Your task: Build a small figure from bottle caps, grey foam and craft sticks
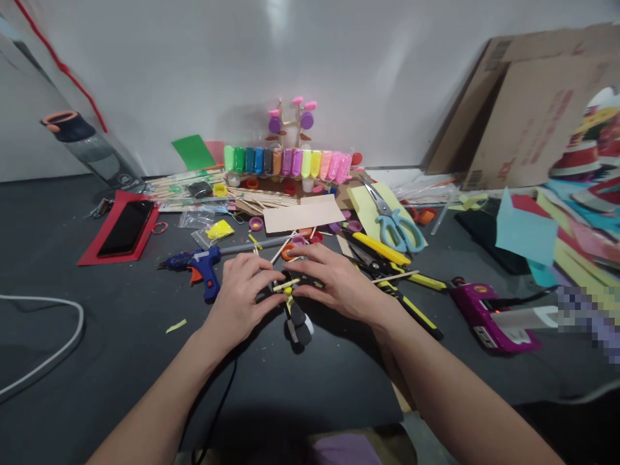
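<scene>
Both hands meet over the dark table, around a small craft piece (297, 315) with black and white rounded parts and a yellow bit at its top. A short pale yellow strip (285, 285) lies across that top. My left hand (246, 289) pinches the strip's left end between thumb and fingers. My right hand (334, 278) is curved at the other side, its thumb and fingertips close to the yellow bit; whether they touch it is unclear. A blue glue gun (206, 268) lies just left of my left hand.
Blue-handled scissors (400, 232), yellow-black cutters (416, 310) and a purple power strip (494, 323) lie to the right. A phone (126, 227) and tilted bottle (97, 152) are at left. Clay packs (287, 163) line the back; cardboard (527, 123) leans right.
</scene>
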Motion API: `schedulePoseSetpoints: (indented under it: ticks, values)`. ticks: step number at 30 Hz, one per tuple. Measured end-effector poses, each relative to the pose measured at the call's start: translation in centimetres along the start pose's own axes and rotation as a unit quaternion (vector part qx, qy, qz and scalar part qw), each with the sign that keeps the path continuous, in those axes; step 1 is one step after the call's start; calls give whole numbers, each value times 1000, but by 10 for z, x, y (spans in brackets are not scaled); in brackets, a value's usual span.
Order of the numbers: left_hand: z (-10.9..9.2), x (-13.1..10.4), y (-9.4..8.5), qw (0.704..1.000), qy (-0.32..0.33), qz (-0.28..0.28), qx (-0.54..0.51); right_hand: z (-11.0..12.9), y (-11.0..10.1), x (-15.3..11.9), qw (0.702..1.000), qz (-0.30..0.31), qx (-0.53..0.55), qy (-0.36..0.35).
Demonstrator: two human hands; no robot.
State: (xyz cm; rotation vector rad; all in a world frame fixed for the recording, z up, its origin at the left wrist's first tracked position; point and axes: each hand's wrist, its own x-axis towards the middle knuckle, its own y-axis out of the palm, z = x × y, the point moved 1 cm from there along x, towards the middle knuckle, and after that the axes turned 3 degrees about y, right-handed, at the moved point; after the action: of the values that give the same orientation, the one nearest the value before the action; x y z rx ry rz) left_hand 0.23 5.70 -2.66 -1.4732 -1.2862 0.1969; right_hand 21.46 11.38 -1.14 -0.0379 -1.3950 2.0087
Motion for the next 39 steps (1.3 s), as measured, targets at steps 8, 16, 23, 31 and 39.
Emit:
schedulePoseSetpoints:
  ticks: [8, 16, 23, 31, 39]
  values:
    - [0, 1, 4, 1000, 1, -6, 2, 0, 7, 1, 1000, -12, -9, -13]
    - [0, 1, 1, 1000, 3, -8, 11, -2, 4, 1, 999, -19, -13, -22]
    - [-4, 3, 6, 1000, 0, -14, 17, -1, 10, 4, 997, -42, -42, -52]
    - [2, 2, -3, 1000, 14, 5, 23, 1, -1, 0, 998, -58, -10, -16]
    - [8, 0, -9, 1000, -8, -5, 14, -3, -2, -1, 997, -70, -25, 3]
